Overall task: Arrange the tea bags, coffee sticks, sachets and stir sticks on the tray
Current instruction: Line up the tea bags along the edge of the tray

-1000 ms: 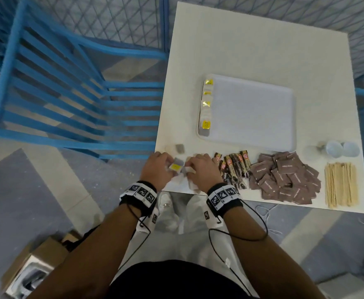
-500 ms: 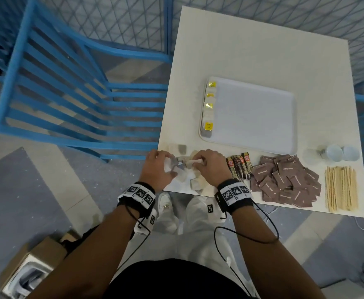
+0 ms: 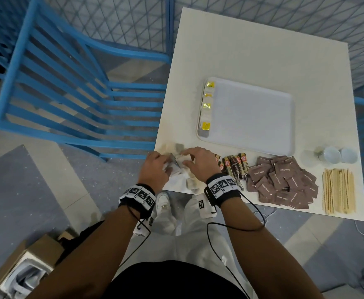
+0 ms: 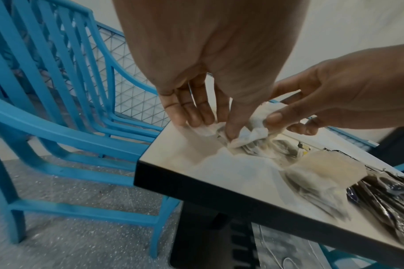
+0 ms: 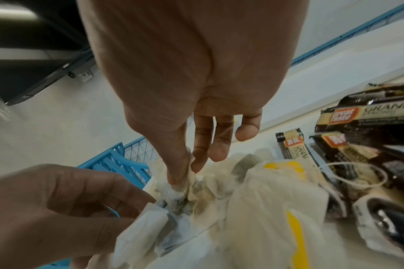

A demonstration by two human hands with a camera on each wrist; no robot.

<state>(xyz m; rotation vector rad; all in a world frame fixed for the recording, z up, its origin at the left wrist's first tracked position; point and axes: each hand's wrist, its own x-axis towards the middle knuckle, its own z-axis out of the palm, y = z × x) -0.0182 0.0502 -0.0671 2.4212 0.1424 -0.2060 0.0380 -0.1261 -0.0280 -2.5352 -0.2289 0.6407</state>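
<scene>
Head view: right hand farther forward.

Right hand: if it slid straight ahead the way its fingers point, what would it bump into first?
The right hand pinches a tea bag in the loose pile. Its fingers point across that pile toward the left hand, so it would likely meet more tea bags, then that hand. Depth is unclear.
</scene>
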